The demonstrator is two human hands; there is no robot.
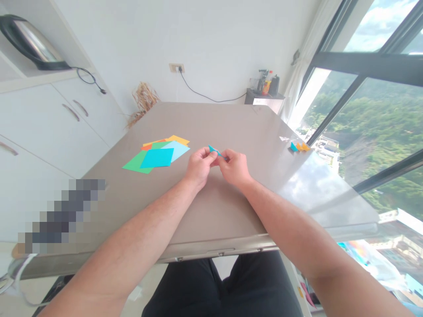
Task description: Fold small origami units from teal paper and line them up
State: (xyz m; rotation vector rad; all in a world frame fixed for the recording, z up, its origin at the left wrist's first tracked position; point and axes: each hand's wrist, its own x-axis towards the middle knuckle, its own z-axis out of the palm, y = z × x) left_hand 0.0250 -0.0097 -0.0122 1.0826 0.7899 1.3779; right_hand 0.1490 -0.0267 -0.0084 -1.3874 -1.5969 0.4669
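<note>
Both hands meet over the middle of the table, pinching a small folded piece of blue paper (213, 149). My left hand (199, 166) grips its left part between thumb and fingers. On the other side, my right hand (235, 166) is closed on its right part. Much of the paper is hidden by my fingers, so its full folded shape cannot be made out. To the left lie overlapping paper sheets in green, orange, yellow and light blue, with a bright blue sheet (157, 157) on top. Small folded paper pieces, one blue (294, 147) and others orange (302, 147), stand at the table's right side.
The grey-brown table (218, 211) has its front edge just before my lap. A large window (360, 110) runs along the right. White cabinets (49, 127) with a kettle (36, 42) above are at left. A low stand (264, 99) with bottles is behind the table.
</note>
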